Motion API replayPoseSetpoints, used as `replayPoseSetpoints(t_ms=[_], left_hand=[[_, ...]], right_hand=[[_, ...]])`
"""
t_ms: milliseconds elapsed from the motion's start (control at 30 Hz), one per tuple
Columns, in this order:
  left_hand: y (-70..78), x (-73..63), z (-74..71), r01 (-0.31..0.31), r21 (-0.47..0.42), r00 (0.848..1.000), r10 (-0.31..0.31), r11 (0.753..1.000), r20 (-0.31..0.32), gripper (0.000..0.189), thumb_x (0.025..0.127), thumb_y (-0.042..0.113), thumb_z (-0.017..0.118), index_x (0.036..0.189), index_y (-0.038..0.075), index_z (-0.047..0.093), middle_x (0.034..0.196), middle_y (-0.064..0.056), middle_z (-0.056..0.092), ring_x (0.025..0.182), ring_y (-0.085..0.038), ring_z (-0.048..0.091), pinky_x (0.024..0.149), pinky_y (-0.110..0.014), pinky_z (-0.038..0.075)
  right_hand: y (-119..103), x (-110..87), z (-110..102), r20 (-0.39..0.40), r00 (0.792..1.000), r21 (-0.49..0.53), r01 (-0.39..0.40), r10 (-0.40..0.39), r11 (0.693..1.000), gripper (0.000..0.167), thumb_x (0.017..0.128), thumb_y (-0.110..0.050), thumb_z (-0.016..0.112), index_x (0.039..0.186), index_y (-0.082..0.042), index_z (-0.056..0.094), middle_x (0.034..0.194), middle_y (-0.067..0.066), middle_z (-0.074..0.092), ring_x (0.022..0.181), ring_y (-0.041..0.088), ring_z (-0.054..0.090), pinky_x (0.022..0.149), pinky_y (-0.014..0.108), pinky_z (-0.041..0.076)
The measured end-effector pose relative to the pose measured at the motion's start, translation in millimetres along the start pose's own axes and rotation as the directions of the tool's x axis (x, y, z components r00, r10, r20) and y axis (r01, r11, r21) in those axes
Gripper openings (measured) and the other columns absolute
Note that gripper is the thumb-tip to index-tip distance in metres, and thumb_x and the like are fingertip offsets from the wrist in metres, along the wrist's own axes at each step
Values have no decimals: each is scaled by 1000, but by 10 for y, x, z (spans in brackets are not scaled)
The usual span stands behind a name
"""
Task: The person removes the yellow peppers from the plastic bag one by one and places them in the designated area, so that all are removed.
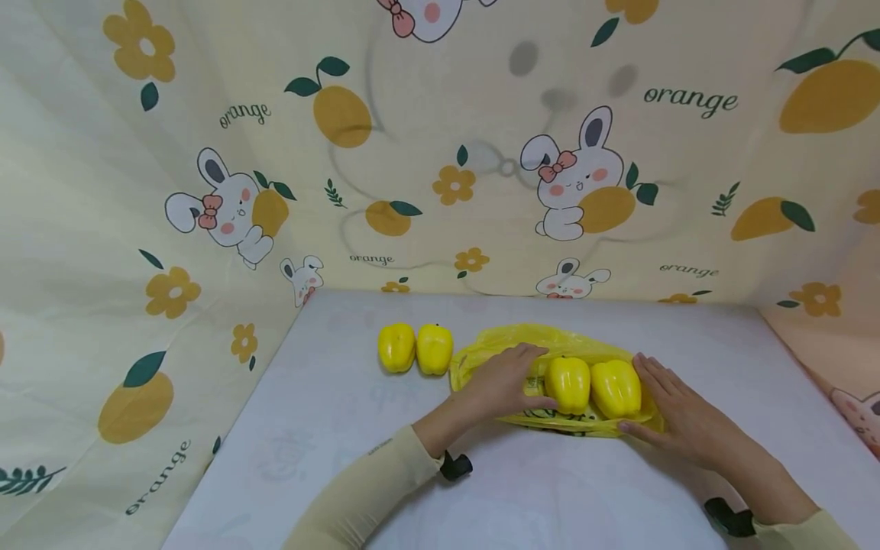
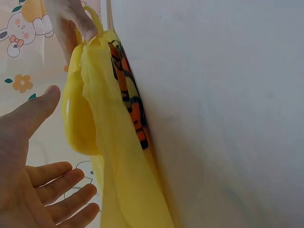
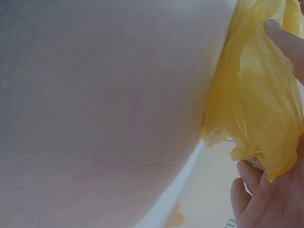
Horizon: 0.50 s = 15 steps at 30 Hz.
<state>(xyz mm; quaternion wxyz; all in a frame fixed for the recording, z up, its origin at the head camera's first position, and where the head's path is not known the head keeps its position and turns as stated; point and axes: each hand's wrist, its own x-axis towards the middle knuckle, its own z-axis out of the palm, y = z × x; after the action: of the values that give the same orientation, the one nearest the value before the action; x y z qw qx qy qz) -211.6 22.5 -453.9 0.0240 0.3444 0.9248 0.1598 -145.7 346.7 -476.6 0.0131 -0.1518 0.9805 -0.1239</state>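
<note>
A yellow plastic bag [image 1: 512,334] lies spread on the table, its mouth facing up. Two yellow bell peppers [image 1: 567,385] [image 1: 616,389] sit side by side in it, toward its right end. My left hand [image 1: 496,382] reaches over the bag's left part, thumb and fingers spread apart beside the nearer pepper. In the left wrist view that palm is bare, with a gap to the pepper [image 2: 80,116]. My right hand [image 1: 694,424] rests at the bag's right end, fingers extended along the far side and thumb at the near edge. Its thumb [image 3: 285,42] touches the plastic in the right wrist view.
Another two yellow bell peppers [image 1: 396,347] [image 1: 435,349] stand together on the white table [image 1: 330,458], just left of the bag. A cloth printed with rabbits and oranges [image 1: 426,153] hangs behind and at both sides of the table.
</note>
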Motion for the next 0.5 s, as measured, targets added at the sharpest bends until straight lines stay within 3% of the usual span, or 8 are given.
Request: replayPoseSetpoints(t_ms=[500], left_hand=[[114,129,96,1,22,1000,-1,1000,-5,91,91,70,74,162,19,46,160,2,52,142,-15,55,118,-33,48]], right_hand=[[8,-14,-4,-1,1000,-6,4,-4,1000,121,92,-72,71,171,-1,13,174,29,20,154,55,28,115,78,33]])
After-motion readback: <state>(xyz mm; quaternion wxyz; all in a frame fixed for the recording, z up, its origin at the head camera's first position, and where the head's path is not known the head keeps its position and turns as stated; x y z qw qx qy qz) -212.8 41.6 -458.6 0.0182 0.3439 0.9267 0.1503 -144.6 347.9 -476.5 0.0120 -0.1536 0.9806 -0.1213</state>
